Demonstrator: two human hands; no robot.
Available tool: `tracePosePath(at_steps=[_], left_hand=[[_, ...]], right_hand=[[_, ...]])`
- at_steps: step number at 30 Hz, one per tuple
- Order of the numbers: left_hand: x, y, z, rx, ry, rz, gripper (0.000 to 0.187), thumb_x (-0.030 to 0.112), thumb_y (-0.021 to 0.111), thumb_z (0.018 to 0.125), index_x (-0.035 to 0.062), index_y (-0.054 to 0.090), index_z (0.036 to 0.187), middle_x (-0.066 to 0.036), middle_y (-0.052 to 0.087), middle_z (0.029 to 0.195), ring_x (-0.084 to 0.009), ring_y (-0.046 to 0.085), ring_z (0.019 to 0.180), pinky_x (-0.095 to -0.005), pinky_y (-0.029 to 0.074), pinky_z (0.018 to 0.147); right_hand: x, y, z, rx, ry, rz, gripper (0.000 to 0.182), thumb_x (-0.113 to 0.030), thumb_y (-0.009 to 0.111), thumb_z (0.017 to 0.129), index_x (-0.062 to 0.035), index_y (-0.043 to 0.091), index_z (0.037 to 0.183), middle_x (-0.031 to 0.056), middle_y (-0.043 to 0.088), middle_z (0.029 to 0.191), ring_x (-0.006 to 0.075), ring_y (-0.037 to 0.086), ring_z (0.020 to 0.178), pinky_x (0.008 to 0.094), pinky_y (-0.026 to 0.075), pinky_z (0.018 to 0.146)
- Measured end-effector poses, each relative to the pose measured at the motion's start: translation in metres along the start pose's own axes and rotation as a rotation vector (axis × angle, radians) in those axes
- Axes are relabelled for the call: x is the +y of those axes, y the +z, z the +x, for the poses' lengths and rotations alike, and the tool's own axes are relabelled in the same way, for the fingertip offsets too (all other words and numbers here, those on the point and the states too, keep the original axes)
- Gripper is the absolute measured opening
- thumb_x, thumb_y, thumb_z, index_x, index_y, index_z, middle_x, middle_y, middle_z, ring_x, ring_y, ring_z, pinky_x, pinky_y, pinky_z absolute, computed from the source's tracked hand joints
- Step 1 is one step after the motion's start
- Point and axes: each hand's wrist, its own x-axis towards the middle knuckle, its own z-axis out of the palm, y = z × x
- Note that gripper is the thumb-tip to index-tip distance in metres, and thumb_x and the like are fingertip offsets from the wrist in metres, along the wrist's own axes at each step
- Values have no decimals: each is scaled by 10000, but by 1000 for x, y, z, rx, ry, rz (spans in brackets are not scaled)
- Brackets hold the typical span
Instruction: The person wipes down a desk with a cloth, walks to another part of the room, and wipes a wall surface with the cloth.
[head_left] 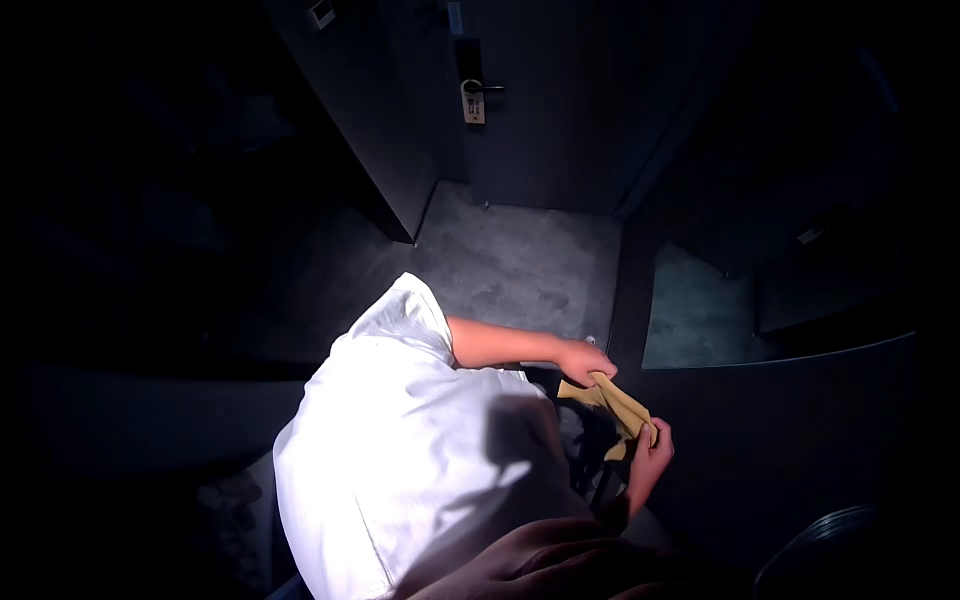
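A tan cloth [622, 405] is stretched between my two hands, in front of my white shirt [400, 440]. My left hand [588, 362] is closed on its upper end, with the bare forearm reaching across from the white sleeve. At the lower end, my right hand [652, 448] pinches the cloth between thumb and fingers. A loose corner of the cloth hangs beside the right hand. Beneath it are dark shapes, too dim to make out.
A dark door [560, 110] with a black handle [487, 88] and a hanging tag [474, 108] stands at the top. Grey floor [510, 260] lies before it. On the right a mirror-like panel [700, 310] reflects the floor. The surroundings are very dark.
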Motion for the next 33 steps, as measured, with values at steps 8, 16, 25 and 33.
tracePosePath(at_steps=[8, 16, 25, 33], left_hand=[[26, -15, 2, -7, -64, -218, 253, 265, 689, 896, 79, 559, 1005, -137, 649, 880, -337, 639, 857, -457, 455, 707], [57, -32, 35, 85, 184, -350, 207, 140, 690, 909, 50, 536, 1015, -99, 618, 929, -238, 606, 891, -384, 459, 764], [189, -56, 68, -54, 405, -281, 210, 179, 697, 903, 75, 552, 1012, -97, 614, 920, -287, 613, 885, -402, 452, 722], [300, -38, 71, -192, 534, -386, 194, 171, 681, 907, 74, 587, 1048, -77, 612, 978, -233, 618, 902, -351, 486, 752]], right_hand=[[38, -21, -16, 121, -16, -289, 124, -65, 613, 924, 33, 591, 997, 152, 605, 917, 257, 589, 850, 358, 471, 790], [61, -12, -28, 473, -68, -268, 106, -59, 623, 932, 34, 591, 970, 163, 561, 980, 299, 567, 945, 389, 457, 856], [18, -78, -118, 704, 158, -15, 298, -185, 530, 1015, 73, 615, 1140, 121, 624, 824, 191, 594, 723, 303, 484, 663], [-84, -80, -208, 1356, 1, -251, 426, -255, 494, 1027, 56, 553, 1312, 200, 650, 1168, 277, 642, 1018, 357, 515, 897]])
